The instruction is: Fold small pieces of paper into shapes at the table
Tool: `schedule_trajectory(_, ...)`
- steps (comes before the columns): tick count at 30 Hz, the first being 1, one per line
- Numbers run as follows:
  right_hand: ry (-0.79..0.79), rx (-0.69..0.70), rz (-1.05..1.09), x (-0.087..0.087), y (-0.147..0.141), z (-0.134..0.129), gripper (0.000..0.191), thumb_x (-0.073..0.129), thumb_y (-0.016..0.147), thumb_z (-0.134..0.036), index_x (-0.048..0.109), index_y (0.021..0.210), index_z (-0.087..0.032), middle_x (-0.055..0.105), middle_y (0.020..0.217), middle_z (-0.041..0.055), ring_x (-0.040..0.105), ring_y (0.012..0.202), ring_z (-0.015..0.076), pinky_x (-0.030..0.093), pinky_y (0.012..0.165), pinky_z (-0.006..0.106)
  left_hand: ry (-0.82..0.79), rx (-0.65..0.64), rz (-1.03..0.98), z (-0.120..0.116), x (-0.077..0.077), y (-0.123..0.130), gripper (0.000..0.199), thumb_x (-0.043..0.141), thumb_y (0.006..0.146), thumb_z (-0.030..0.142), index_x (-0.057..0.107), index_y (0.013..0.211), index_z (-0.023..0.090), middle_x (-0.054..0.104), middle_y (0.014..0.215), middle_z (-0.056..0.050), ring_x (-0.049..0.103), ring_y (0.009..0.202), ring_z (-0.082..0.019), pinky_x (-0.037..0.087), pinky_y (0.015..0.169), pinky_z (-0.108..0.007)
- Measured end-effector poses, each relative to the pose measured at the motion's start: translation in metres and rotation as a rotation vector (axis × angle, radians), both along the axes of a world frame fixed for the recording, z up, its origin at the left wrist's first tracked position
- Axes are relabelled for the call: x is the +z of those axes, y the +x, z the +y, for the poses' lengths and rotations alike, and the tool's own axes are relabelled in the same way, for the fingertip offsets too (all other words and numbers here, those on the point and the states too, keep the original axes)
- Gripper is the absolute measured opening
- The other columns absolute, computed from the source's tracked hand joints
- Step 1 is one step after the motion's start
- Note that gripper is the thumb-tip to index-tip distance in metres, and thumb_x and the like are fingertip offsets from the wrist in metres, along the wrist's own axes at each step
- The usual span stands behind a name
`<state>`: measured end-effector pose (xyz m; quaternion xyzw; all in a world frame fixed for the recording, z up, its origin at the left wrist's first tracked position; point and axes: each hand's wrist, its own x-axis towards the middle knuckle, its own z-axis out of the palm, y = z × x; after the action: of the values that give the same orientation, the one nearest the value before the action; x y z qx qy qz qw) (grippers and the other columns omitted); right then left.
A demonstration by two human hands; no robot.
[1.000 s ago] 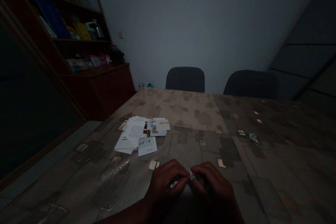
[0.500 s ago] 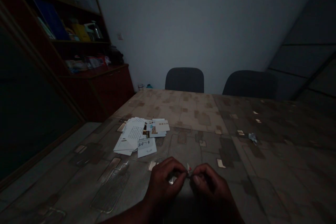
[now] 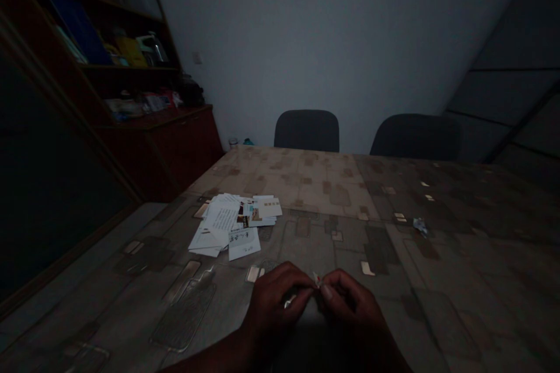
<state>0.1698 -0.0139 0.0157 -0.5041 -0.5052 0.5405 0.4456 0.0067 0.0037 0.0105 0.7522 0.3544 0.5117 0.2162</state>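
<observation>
Close to the table's near side, my left hand (image 3: 280, 297) and my right hand (image 3: 345, 300) meet fingertip to fingertip. Between them they pinch a small white wrapper with a red mark (image 3: 317, 280), thin and pointed at the top. Thumb and forefinger of each hand are closed on it; most of the piece is hidden by the fingers. Beyond my left hand lies a loose pile of printed white cards (image 3: 223, 224) on the patterned tablecloth (image 3: 301, 180). A crumpled silvery scrap (image 3: 420, 226) lies off to the right, apart from both hands.
Two dark chairs (image 3: 307, 130) stand behind the far table edge, against a pale wall. At the left rises a reddish cabinet (image 3: 175, 140) with filled shelves. A glass (image 3: 233, 143) shows by the far left table corner. The room is dim.
My fingers have shifted slightly, and the red part of the wrapper sits a little higher and further right between them. The cards and scrap lie as before; the view has tilted slightly.
</observation>
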Motion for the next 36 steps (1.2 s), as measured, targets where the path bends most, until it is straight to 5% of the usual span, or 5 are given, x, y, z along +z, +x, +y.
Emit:
schedule_trajectory(5, 0.041, -0.025, -0.088, -0.002, 0.001, -0.001, 0.033, 0.060, 0.080, -0.049, 0.052, 0.069, -0.019, 0.043, 0.060, -0.0049, 0.037, 0.056, 0.0123, 0.027, 0.053, 0.024, -0.102, 0.024, -0.038, -0.002, 0.000, 0.001, 0.012, 0.067, 0.075, 0.005, 0.069, 0.074, 0.017, 0.069, 0.069, 0.000, 0.063, 0.063, -0.012, 0.045, 0.062, -0.019)
schedule_trajectory(12, 0.136, -0.041, -0.186, -0.011, 0.007, 0.001, 0.023, 0.059, 0.082, -0.040, 0.058, 0.074, -0.019, 0.051, 0.062, -0.0030, 0.044, 0.058, 0.0134, 0.032, 0.053, 0.023, -0.593, 0.042, -0.218, 0.000, 0.001, 0.005, 0.004, 0.069, 0.074, 0.018, 0.068, 0.071, 0.016, 0.066, 0.063, -0.001, 0.059, 0.059, -0.013, 0.043, 0.053, -0.019)
schedule_trajectory(17, 0.209, -0.073, -0.236, -0.011, 0.007, -0.001, 0.016, 0.059, 0.082, -0.034, 0.063, 0.079, -0.019, 0.058, 0.065, -0.0015, 0.051, 0.059, 0.0141, 0.037, 0.055, 0.023, -0.736, 0.000, -0.341, 0.001, -0.002, 0.007, 0.012, 0.072, 0.071, 0.024, 0.066, 0.071, 0.014, 0.062, 0.061, 0.000, 0.056, 0.055, -0.012, 0.040, 0.049, -0.018)
schedule_trajectory(33, 0.722, -0.074, -0.607, -0.009, 0.006, -0.001, 0.014, 0.050, 0.086, -0.015, 0.058, 0.076, -0.021, 0.056, 0.067, -0.0022, 0.052, 0.056, 0.0121, 0.040, 0.056, 0.021, -0.662, 0.059, -0.215, -0.005, 0.009, 0.010, 0.004, 0.066, 0.069, 0.018, 0.066, 0.065, 0.016, 0.065, 0.059, 0.000, 0.058, 0.057, -0.013, 0.043, 0.054, -0.020)
schedule_trajectory(36, 0.692, -0.081, -0.570, -0.007, 0.006, 0.000, 0.015, 0.049, 0.086, -0.017, 0.057, 0.074, -0.020, 0.055, 0.064, -0.0023, 0.051, 0.055, 0.0123, 0.038, 0.054, 0.021, -0.644, 0.046, -0.196, -0.006, 0.007, 0.009, 0.004, 0.066, 0.071, 0.018, 0.067, 0.068, 0.016, 0.067, 0.061, -0.001, 0.060, 0.058, -0.014, 0.044, 0.055, -0.020)
